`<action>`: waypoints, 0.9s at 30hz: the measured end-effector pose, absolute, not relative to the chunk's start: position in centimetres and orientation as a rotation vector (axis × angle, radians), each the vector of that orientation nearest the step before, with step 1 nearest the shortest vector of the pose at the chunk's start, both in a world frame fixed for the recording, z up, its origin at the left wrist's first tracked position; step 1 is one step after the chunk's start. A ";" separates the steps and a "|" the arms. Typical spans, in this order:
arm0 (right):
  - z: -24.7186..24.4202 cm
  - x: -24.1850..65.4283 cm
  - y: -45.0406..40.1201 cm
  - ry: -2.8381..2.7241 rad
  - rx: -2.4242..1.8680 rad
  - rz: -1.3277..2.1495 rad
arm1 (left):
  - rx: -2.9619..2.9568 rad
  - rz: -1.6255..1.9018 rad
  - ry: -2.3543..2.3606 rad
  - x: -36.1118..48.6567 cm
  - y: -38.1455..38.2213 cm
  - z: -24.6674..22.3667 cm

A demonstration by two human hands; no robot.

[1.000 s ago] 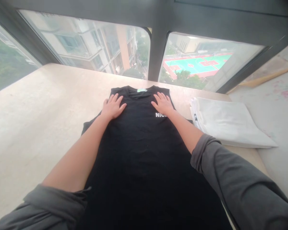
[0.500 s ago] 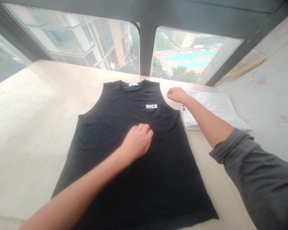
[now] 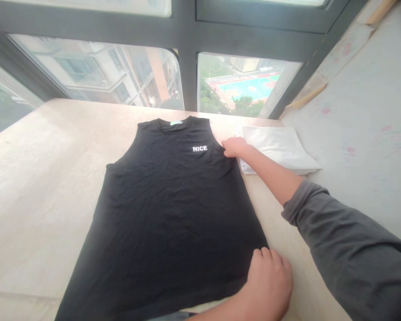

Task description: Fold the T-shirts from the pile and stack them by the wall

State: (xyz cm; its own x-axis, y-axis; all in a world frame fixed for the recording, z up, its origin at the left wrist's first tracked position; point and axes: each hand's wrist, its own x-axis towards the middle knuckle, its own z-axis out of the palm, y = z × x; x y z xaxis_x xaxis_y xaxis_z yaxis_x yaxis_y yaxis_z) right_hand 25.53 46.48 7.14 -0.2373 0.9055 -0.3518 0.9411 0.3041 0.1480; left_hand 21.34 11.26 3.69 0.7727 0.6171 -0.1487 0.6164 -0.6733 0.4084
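Observation:
A black sleeveless shirt (image 3: 173,200) lies spread flat on the pale surface, its neck toward the window and the white word NICE on its chest. At the shirt's right armhole, my right hand (image 3: 234,147) is closed, its fingertips pinching the lower edge of the opening. My left hand (image 3: 269,278) reaches across the front to the shirt's bottom right corner. Its fingers are curled closed over the hem there, and the fingertips are partly hidden.
A folded white packet (image 3: 277,147) lies just right of the shirt, under my right forearm. Behind the pale ledge (image 3: 36,187) stands a grey window frame (image 3: 189,80). A flower-patterned wall (image 3: 364,156) bounds the right side.
My left hand has moved from above the shirt's middle to its bottom right corner. My right hand has come down onto the armhole edge. The view has tilted up and shifted right.

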 end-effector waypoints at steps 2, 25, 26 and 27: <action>7.0 25.4 46.3 2.205 1.640 -0.094 | 2.473 -0.083 0.947 22.3 11.0 3.6; 10.6 23.7 45.7 2.274 1.862 -0.199 | 1.819 0.318 1.082 14.3 10.5 4.9; 11.1 22.9 45.8 2.314 1.877 -0.226 | 1.743 0.375 1.111 12.9 10.0 5.0; 11.5 22.0 45.9 2.359 1.883 -0.262 | 1.670 0.419 1.152 11.4 9.3 5.1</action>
